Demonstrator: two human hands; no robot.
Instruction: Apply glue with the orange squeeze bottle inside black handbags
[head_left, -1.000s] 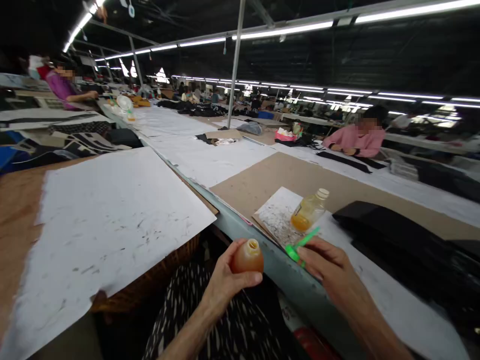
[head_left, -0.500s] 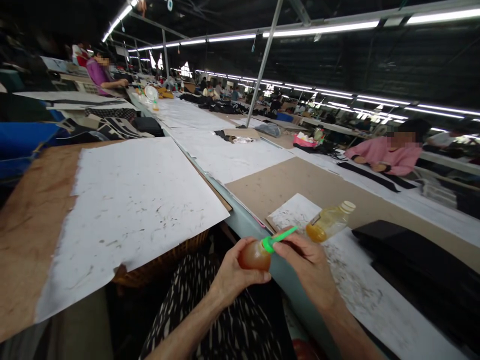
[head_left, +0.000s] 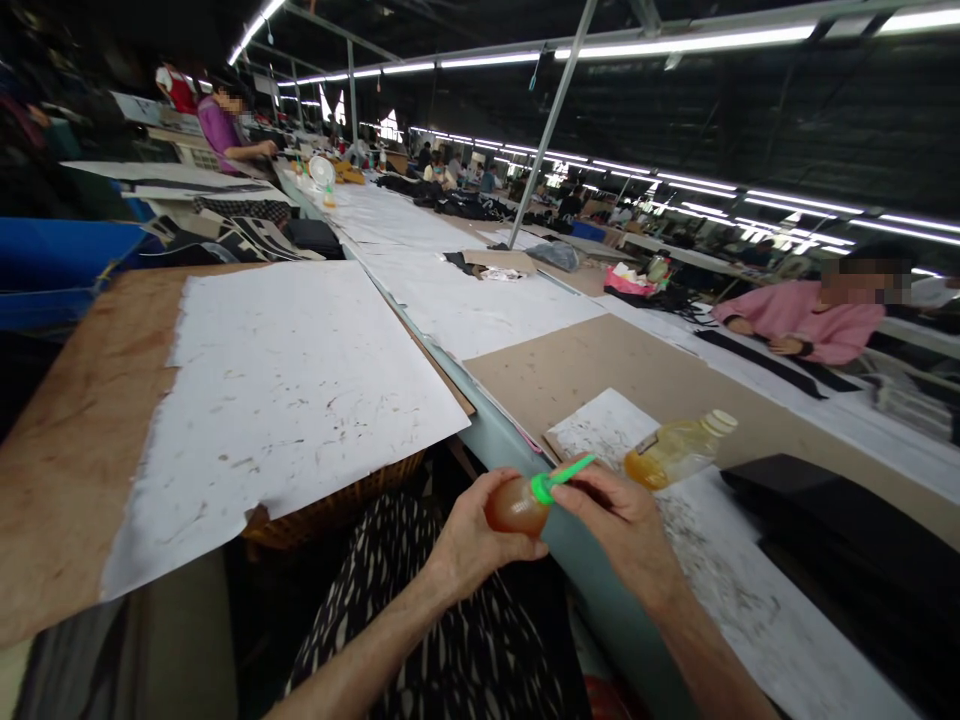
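My left hand point(head_left: 476, 535) is wrapped round a small round bottle point(head_left: 517, 507) of amber liquid, held above my lap. A green cap with a long spout point(head_left: 562, 477) sits on the bottle's neck, tilted up to the right. The fingers of my right hand point(head_left: 611, 505) are closed on the green spout cap. Just beyond my right hand, a larger clear bottle point(head_left: 679, 450) lies on its side on stained white paper point(head_left: 720, 560), with yellow liquid pooled toward its base.
White paper point(head_left: 292, 400) covers a wooden board on the left. Dark pieces point(head_left: 847, 520) lie at right. A metal pole point(head_left: 551, 125) rises from the table. Across it a person in pink point(head_left: 817, 320) handles black strips; another in purple point(head_left: 221, 130) sits far left.
The view has shifted a little, so the tables and people appear displaced. Both hands keep their hold on the small bottle and its green cap, almost unchanged.
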